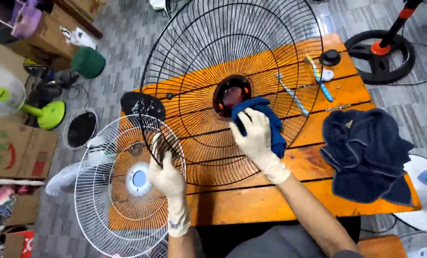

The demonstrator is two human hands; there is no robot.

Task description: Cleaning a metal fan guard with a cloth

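On the orange wooden table [271, 200], seen from the head camera, a large black wire fan guard [232, 91] stands tilted, its lower rim resting on the tabletop and its upper arc leaning away from the person. The right hand [254, 136], gloved in white, is closed on a blue cloth [266, 119] and presses it against the black guard's wires just below and to the right of the round hub opening [231, 93]. The cloth lies between the palm and the wires, touching both, with the hub up and to the left of the fingers.

The left hand [168, 177], also gloved, is curled around the black guard's lower left rim, gripping the wire where that rim overlaps a white fan guard [127, 186]. The white guard lies flatter, hanging partly off the table's left edge, its pale blue centre [138, 178] just left of the left hand.

Of the two hands, the right is the nearer to the hub; the left sits well down the rim. A dark blue towel [366, 153] lies apart on the right side of the table, and a blue-handled tool [321, 79] lies beyond the guard.
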